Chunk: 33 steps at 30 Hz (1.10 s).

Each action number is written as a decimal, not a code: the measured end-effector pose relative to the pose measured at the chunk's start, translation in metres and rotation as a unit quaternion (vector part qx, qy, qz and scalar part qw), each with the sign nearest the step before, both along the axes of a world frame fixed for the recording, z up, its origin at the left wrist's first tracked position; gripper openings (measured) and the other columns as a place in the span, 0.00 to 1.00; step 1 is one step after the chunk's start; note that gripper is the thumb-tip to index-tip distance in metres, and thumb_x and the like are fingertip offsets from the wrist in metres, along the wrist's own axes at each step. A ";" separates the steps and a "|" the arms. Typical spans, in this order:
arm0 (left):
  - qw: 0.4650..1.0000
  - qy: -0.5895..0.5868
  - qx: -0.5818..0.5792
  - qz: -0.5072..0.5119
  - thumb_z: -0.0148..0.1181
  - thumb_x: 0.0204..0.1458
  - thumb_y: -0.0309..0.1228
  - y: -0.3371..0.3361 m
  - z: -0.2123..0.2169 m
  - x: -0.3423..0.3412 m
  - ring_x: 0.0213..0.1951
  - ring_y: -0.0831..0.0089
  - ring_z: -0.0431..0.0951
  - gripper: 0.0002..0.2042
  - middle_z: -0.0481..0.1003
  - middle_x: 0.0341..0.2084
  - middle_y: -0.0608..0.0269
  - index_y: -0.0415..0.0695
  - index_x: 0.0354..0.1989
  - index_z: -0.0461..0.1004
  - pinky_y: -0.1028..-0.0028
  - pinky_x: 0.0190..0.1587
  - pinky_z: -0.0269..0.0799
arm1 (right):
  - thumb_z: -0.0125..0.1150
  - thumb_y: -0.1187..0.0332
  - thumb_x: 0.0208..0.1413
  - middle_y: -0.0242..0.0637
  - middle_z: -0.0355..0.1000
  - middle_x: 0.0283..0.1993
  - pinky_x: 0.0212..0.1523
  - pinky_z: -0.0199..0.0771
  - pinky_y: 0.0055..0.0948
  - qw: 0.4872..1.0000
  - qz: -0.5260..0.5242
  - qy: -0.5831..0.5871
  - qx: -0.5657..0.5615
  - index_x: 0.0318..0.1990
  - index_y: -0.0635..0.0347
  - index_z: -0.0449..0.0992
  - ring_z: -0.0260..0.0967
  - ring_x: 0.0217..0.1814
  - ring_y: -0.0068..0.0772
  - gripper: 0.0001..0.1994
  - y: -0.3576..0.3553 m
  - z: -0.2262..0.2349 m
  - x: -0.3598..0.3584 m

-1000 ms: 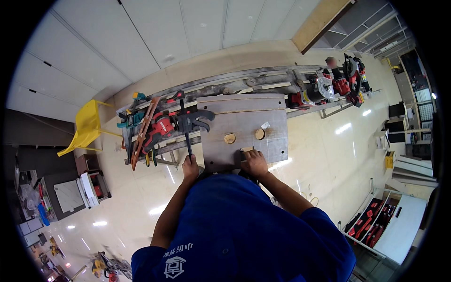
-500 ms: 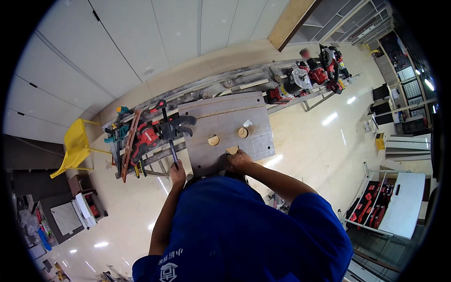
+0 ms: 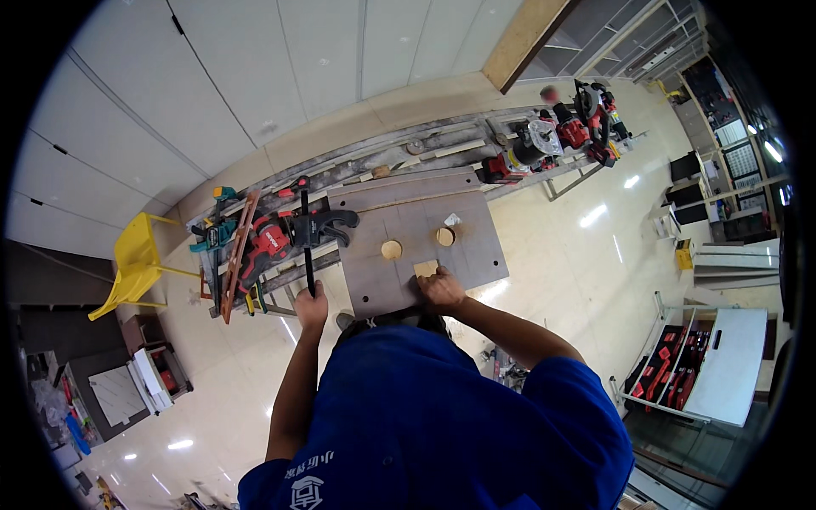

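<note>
A grey-brown board (image 3: 399, 200) with two round holes lies in front of me. My right hand (image 3: 442, 291) is closed by its near edge, its fingers on a small pale wood piece (image 3: 425, 269) that rests on the board. At the board's left side is a black bar clamp (image 3: 325, 228), its long bar pointing toward me. My left hand (image 3: 312, 308) is wrapped round the near end of that bar. The clamp's dark jaw part reaches over the board's left edge.
Left of the clamp sit a red power tool (image 3: 270, 242), a reddish strip (image 3: 238, 259) and teal clamps (image 3: 212, 236) on the bench frame. Red and black power tools (image 3: 574, 132) stand at the far right end. A yellow chair (image 3: 140, 263) is on the left.
My left hand has moved slightly left and away from me, and the clamp's bar stands straighter. My right hand has shifted slightly right, and more of the wood piece shows.
</note>
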<state>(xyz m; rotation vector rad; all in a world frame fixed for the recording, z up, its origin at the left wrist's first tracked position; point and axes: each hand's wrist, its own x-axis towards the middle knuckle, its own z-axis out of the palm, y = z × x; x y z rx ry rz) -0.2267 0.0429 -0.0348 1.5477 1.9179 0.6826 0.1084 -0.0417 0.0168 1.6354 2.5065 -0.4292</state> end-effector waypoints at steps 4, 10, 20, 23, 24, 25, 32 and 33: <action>0.999 -0.036 0.001 0.004 0.57 0.57 0.42 -0.001 0.001 -0.002 0.21 0.44 0.75 0.24 0.71 0.13 0.41 0.35 0.15 0.71 0.52 0.26 0.66 | 0.65 0.61 0.39 0.44 0.74 0.27 0.56 0.64 0.42 0.999 -0.026 0.007 0.030 0.43 0.64 0.67 0.76 0.34 0.45 0.24 -0.001 0.025 -0.003; 0.996 -0.091 0.021 -0.005 0.56 0.60 0.42 0.001 -0.003 0.001 0.14 0.56 0.64 0.26 0.65 0.09 0.48 0.35 0.13 0.66 0.56 0.22 0.58 | 0.61 0.63 0.41 0.44 0.77 0.28 0.45 0.76 0.44 0.997 -0.043 -0.063 0.016 0.41 0.59 0.71 0.78 0.37 0.43 0.18 0.023 0.097 0.005; 0.992 -0.108 0.036 -0.049 0.54 0.60 0.45 0.007 0.006 -0.009 0.13 0.62 0.64 0.28 0.64 0.08 0.50 0.35 0.13 0.66 0.57 0.21 0.58 | 0.56 0.70 0.43 0.47 0.74 0.28 0.39 0.75 0.49 0.998 -0.015 0.028 0.055 0.34 0.57 0.75 0.74 0.36 0.54 0.09 0.082 0.207 0.026; 0.992 -0.111 0.031 -0.057 0.54 0.61 0.46 0.010 0.002 -0.009 0.14 0.62 0.66 0.28 0.65 0.09 0.50 0.35 0.14 0.67 0.56 0.22 0.59 | 0.58 0.71 0.43 0.48 0.74 0.31 0.44 0.74 0.48 0.998 0.018 0.029 0.059 0.39 0.58 0.76 0.73 0.40 0.55 0.12 0.095 0.219 0.040; 0.992 -0.113 0.033 -0.048 0.54 0.61 0.47 0.012 -0.001 -0.009 0.14 0.61 0.66 0.29 0.65 0.09 0.49 0.35 0.14 0.67 0.56 0.22 0.59 | 0.58 0.70 0.43 0.50 0.74 0.33 0.46 0.74 0.47 0.999 0.020 0.023 0.036 0.40 0.60 0.76 0.72 0.42 0.55 0.13 0.101 0.229 0.042; 0.992 -0.115 0.035 -0.038 0.53 0.61 0.48 0.014 -0.010 -0.009 0.14 0.61 0.66 0.29 0.66 0.09 0.49 0.35 0.14 0.68 0.56 0.22 0.59 | 0.58 0.70 0.44 0.51 0.74 0.35 0.48 0.74 0.46 1.000 0.024 0.017 0.013 0.42 0.61 0.76 0.72 0.44 0.55 0.15 0.105 0.242 0.041; 0.960 -0.274 -0.057 0.007 0.56 0.61 0.45 0.029 -0.056 -0.013 0.16 0.70 0.62 0.27 0.64 0.10 0.61 0.35 0.16 0.68 0.61 0.21 0.57 | 0.60 0.70 0.45 0.53 0.75 0.37 0.45 0.74 0.42 0.991 -0.033 0.127 -0.001 0.46 0.68 0.75 0.75 0.44 0.51 0.19 0.106 0.293 0.051; 0.959 -0.277 -0.058 0.007 0.56 0.61 0.45 0.029 -0.057 -0.010 0.16 0.71 0.61 0.26 0.64 0.10 0.62 0.35 0.16 0.68 0.62 0.21 0.57 | 0.63 0.68 0.43 0.48 0.76 0.35 0.42 0.74 0.38 0.991 -0.039 0.124 0.037 0.48 0.68 0.75 0.76 0.40 0.44 0.22 0.102 0.301 0.055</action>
